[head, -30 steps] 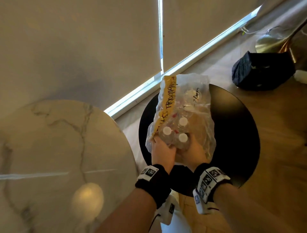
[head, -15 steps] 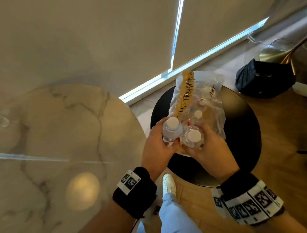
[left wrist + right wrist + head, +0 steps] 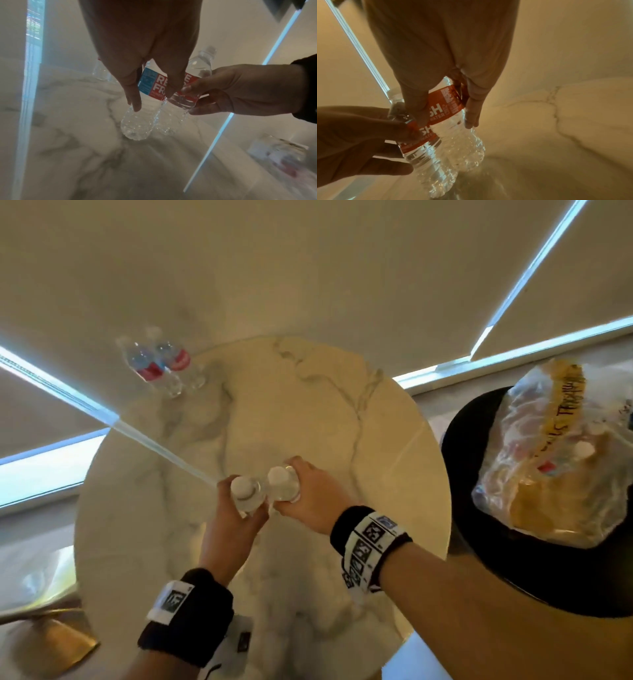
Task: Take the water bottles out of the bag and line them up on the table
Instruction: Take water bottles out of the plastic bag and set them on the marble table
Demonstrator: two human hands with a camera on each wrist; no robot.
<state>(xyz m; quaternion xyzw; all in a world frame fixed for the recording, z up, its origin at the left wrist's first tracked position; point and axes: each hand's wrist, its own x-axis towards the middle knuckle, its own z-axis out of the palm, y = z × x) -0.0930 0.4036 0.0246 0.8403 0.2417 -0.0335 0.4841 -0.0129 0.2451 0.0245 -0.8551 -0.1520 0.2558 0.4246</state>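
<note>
Now each hand grips one water bottle: left hand [image 3: 236, 510] on the left bottle [image 3: 246, 495], right hand [image 3: 313, 503] on the right bottle [image 3: 283, 484], side by side above the marble surface [image 3: 308, 412], bag [image 3: 561, 460] off to the bottles' right.

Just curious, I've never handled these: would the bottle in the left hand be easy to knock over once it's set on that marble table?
Probably somewhat. The bottle is tall and narrow, so a sideways nudge could tip it. It looks full of clear water, which should steady it. The marble table looks glossy, so it may slide rather than topple. The left hand grips it around the middle.
</note>
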